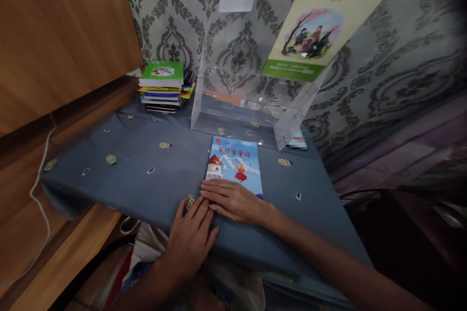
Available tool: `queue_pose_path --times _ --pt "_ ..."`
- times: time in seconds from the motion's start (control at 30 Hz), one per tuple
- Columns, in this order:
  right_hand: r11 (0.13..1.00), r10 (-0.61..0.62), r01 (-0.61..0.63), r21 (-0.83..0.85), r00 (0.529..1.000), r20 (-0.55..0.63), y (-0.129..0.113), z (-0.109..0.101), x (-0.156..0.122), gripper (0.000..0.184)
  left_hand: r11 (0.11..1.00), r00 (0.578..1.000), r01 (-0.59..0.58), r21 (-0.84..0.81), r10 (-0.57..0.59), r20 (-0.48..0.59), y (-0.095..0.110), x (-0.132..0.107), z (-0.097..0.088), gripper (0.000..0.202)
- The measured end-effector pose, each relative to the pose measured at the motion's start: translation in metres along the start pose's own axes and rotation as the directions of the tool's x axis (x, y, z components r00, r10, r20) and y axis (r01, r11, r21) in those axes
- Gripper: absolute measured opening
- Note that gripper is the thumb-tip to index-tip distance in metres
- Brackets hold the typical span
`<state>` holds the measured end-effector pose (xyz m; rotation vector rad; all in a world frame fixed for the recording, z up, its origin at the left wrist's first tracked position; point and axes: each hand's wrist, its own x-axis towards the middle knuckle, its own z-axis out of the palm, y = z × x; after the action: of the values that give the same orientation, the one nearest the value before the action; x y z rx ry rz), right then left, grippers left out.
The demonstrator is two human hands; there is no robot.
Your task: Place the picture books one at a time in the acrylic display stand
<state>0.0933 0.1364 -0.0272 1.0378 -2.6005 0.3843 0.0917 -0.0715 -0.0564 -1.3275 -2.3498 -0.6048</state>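
Observation:
A blue picture book (235, 163) lies flat on the blue cloth-covered table (146, 155), just in front of me. My right hand (233, 200) rests flat on the book's near edge, fingers stretched out to the left. My left hand (191, 235) lies flat on the cloth at the table's front edge, its fingertips touching the right hand's fingers. Neither hand grips anything.
A stack of thin books (164, 86) with a green one on top sits at the back left. A clear plastic box (251, 102) stands against the patterned wall. A large pale green book (321, 24) leans above it. A wooden cabinet (54, 34) and a white cable (40, 194) are at left.

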Motion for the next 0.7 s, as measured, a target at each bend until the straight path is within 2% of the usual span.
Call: queue_pose_path --times 0.23,0.33,0.53,0.7 --pt "0.987 0.123 -0.118 0.109 0.992 -0.035 0.002 -0.006 0.003 0.036 1.000 0.997 -0.002 0.003 0.002 0.078 0.000 0.003 -0.008 0.036" --pt "0.980 0.138 -0.132 0.148 0.990 -0.031 0.002 -0.007 0.004 0.036 1.000 0.994 -0.015 0.005 0.015 0.109 -0.002 0.004 -0.009 0.038" --pt "0.974 0.163 -0.160 0.162 0.987 -0.009 0.004 -0.004 0.003 0.036 0.999 0.992 -0.048 -0.016 0.049 0.116 -0.009 0.009 -0.008 0.037" --pt "0.969 0.210 -0.213 0.124 0.977 0.031 0.008 0.000 0.001 0.037 0.998 0.984 -0.071 0.004 0.069 0.163 -0.011 0.014 -0.010 0.037"
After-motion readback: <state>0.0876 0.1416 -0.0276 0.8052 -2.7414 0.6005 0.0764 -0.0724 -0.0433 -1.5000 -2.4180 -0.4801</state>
